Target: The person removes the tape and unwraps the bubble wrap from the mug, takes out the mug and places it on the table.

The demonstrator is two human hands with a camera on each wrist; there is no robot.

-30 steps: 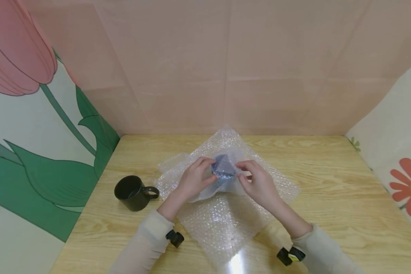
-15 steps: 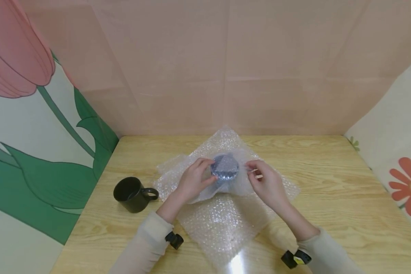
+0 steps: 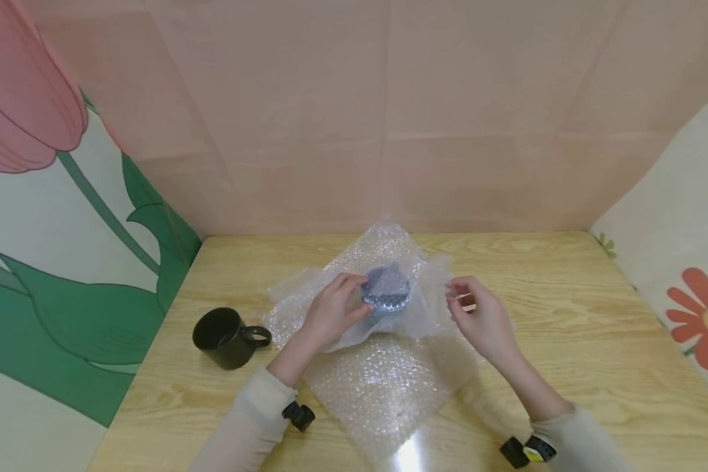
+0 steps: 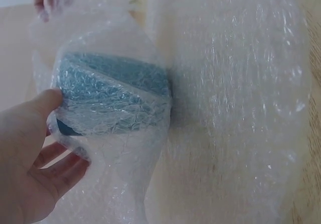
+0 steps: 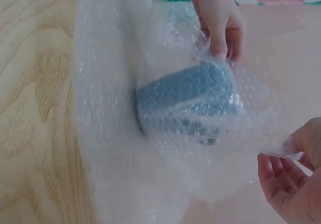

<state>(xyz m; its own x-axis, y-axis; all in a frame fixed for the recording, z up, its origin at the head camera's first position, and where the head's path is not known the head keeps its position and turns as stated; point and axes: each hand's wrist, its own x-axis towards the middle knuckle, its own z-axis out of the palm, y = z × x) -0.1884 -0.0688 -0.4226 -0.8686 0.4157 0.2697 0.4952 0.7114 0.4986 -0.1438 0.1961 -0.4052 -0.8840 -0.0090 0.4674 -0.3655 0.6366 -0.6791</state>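
A blue cup [image 3: 385, 286] stands near the middle of the table, wrapped in a layer of bubble wrap. In the left wrist view the wrap covers most of the cup [image 4: 113, 91], and the folds hide whether it has a handle. My left hand [image 3: 330, 311] holds the cup at its rim, thumb on the near side and fingers on the far side. To the right, my right hand [image 3: 485, 321] pinches a loose edge of the bubble wrap [image 5: 266, 133] and holds it out from the cup. More bubble wrap [image 3: 380, 387] lies flat beneath.
On the left of the wooden table [image 3: 590, 328] stands a black mug [image 3: 227, 337], its handle towards my left forearm. A pink-beige sheet [image 3: 383, 118] hangs behind the table, with flower-printed panels at both sides.
My right hand has moved right, drawing the edge of the bubble wrap away from the cup and exposing more of its wrapped top. The left hand stays at the rim.
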